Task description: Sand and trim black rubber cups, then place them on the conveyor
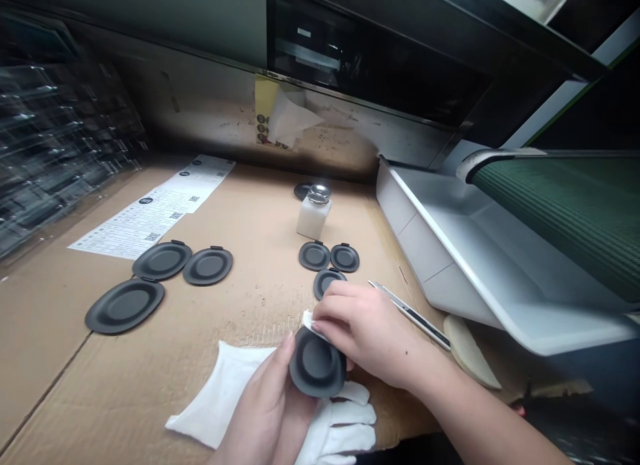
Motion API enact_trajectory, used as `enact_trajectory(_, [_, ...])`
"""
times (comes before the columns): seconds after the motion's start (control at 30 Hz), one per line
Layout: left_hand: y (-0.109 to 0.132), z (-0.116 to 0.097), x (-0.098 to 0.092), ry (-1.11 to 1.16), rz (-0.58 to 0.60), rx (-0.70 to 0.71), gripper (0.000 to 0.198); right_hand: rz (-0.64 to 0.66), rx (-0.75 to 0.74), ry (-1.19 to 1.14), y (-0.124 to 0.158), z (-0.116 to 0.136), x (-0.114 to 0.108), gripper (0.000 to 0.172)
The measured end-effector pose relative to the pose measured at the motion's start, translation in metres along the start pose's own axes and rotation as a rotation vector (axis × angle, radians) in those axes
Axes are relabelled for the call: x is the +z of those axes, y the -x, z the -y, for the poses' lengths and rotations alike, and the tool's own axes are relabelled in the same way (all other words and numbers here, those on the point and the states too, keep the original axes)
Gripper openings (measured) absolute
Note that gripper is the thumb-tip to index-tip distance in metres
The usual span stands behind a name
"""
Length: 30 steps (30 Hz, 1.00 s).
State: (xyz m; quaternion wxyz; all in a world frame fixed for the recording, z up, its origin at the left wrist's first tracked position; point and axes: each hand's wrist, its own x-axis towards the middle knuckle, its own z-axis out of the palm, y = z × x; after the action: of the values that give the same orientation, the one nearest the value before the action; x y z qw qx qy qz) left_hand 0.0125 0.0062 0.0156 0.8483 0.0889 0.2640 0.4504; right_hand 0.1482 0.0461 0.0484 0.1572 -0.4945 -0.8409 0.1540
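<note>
My left hand is closed around a round black plastic cover, its dished face turned up toward me. A small white cloth is pinched in the fingers of my right hand and pressed on the cover's upper edge. Just beyond that hand lies a group of three similar black covers, one partly hidden by my fingers. Another group of three black covers rests to the left. Under my left hand are a white cloth and a white glove.
A square white pump bottle stands at the back, a dark disc behind it. Right are a utility knife, a pale curved pad and a grey bin. Printed sheets and stacked clear trays are left.
</note>
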Motion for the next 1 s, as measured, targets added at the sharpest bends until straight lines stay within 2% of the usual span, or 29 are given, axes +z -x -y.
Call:
enact_trajectory(0.2, [-0.003,0.002,0.000,0.032,-0.038,0.031,0.038,0.064,0.007,0.094,-0.004,0.000,0.003,0.015])
enact_trajectory(0.37, [-0.003,0.002,-0.002,0.037,-0.074,0.048,0.032,0.082,0.048,0.121,0.005,-0.002,0.001,0.016])
enact_trajectory(0.53, [0.000,0.002,-0.001,-0.031,-0.082,0.035,0.032,0.079,0.070,0.082,0.005,0.001,0.000,0.014])
enact_trajectory(0.67, [-0.001,0.003,-0.002,-0.050,-0.073,0.049,0.033,0.058,0.038,0.108,0.001,0.000,0.004,0.020])
enact_trajectory(0.83, [-0.003,0.002,-0.002,-0.043,-0.058,0.044,0.032,0.052,0.009,0.151,0.009,-0.005,0.004,0.018])
enact_trajectory(0.93, [-0.002,0.001,-0.002,-0.061,-0.040,0.034,0.032,0.025,0.006,0.244,0.017,-0.010,0.002,0.020])
enact_trajectory(1.0, [-0.002,0.000,-0.002,-0.058,-0.089,0.033,0.034,-0.019,0.028,0.319,0.021,-0.015,-0.002,0.021])
